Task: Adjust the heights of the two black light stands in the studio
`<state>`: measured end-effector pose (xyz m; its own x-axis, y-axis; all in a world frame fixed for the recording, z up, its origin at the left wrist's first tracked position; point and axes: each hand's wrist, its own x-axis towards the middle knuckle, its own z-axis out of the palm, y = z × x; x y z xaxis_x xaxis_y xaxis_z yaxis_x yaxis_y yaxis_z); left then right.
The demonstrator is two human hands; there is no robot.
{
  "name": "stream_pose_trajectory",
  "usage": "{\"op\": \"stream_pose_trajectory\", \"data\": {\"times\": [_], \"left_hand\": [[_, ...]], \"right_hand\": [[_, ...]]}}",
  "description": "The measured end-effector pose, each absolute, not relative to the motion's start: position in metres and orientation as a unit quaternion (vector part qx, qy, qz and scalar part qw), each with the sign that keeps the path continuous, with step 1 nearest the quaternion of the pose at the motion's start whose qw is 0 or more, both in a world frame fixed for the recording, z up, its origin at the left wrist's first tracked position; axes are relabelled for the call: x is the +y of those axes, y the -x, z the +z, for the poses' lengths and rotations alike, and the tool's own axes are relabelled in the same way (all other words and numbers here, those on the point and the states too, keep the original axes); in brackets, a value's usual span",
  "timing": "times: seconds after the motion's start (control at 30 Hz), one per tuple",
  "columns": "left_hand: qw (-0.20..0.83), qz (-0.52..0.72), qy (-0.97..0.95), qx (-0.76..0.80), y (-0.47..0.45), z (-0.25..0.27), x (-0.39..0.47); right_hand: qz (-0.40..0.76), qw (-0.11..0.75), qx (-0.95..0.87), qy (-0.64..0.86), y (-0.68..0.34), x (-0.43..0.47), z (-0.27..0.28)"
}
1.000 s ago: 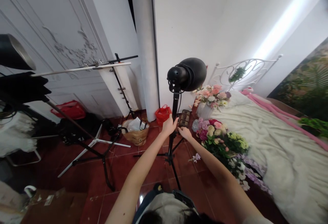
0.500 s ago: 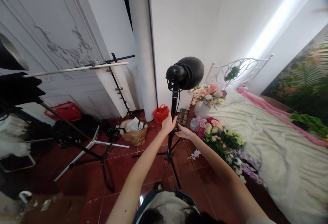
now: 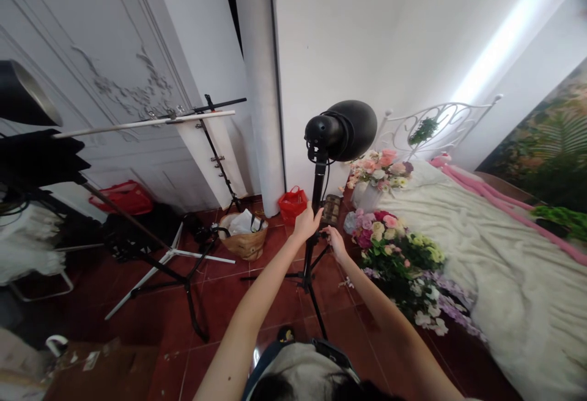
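A black light stand (image 3: 308,260) rises in front of me, carrying a black studio light (image 3: 342,131) with a round reflector. My left hand (image 3: 306,224) is wrapped round the stand's upright tube below the light, its thumb up along the tube. On the right side of the stand, slightly lower, my right hand (image 3: 336,243) has its fingers bent together at a small dark locking knob (image 3: 323,235). The fingertips partly cover the knob. A thin cable hangs from the light beside the tube.
Flower bunches (image 3: 389,236) and a bed (image 3: 499,285) stand close on the right. Left are a woven basket (image 3: 244,243), a red bag (image 3: 292,204), a white stand leg (image 3: 137,288) and another black stand (image 3: 186,282). A white paper roll (image 3: 261,95) leans behind.
My right hand's fingers were spread beside the stand and are now drawn in at the knob. My left hand stays on the tube. The whole view has shifted slightly.
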<state>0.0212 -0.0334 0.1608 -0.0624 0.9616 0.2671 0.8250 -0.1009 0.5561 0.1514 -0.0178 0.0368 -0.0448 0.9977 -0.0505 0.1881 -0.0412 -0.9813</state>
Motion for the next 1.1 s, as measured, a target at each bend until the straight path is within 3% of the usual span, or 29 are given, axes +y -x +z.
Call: {"op": "stream_pose_trajectory", "data": {"times": [0.07,0.27,0.43,0.53,0.77,0.97,1.1], "left_hand": [[0.111,0.310,-0.677,0.659,-0.021,0.161,-0.033],[0.118,0.311,-0.683,0.651,-0.020,0.160,-0.033],[0.130,0.316,-0.679,0.650,-0.019,0.161,-0.033],[0.160,0.339,-0.667,0.644,-0.017,0.162,-0.032],[0.318,0.498,-0.636,0.496,-0.010,0.157,-0.029],[0.384,0.547,-0.572,0.476,0.008,0.141,-0.034],[0.398,0.573,-0.538,0.474,0.029,0.116,-0.040]], "right_hand": [[0.480,0.444,-0.547,0.523,-0.155,-0.018,0.040],[0.486,0.386,-0.545,0.565,-0.159,-0.013,0.030],[0.495,0.407,-0.532,0.554,-0.159,-0.009,0.034],[0.439,0.419,-0.629,0.486,-0.160,-0.011,0.043],[0.205,0.287,-0.787,0.506,-0.133,-0.008,0.051],[0.159,0.281,-0.715,0.620,-0.093,-0.012,0.053],[0.225,0.333,-0.626,0.669,-0.077,-0.020,0.056]]}}
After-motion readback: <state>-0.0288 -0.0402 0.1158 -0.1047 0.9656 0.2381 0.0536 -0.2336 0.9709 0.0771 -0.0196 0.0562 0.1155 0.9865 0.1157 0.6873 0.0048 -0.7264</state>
